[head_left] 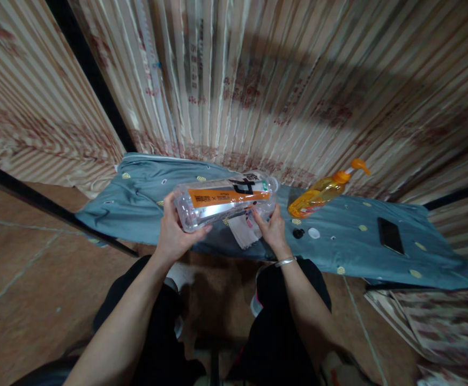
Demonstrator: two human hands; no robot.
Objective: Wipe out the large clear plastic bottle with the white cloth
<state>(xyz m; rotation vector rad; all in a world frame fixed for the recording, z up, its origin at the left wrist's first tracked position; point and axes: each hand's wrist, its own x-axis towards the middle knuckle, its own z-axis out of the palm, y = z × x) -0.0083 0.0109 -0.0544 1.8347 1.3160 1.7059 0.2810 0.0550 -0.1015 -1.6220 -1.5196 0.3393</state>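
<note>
A large clear plastic bottle [225, 198] with an orange and silver label lies sideways between my hands, above the cloth-covered table. My left hand [176, 231] wraps round its base end. At the neck end, my right hand [273, 228] grips it, thumb on the near side; a silver bracelet circles that wrist. Below the bottle, a pale wrapper or tissue packet [244, 233] shows, partly hidden by the bottle. To the right of my right hand are a small black cap-like piece [298, 233] and a white disc [314, 232].
A pump bottle [322, 195] of yellow-orange liquid stands behind the small pieces. A black phone [391, 235] lies farther right on the blue-grey tablecloth [354, 241]. Striped curtains [225, 80] hang behind the table, with dark metal poles [93, 69] at the left.
</note>
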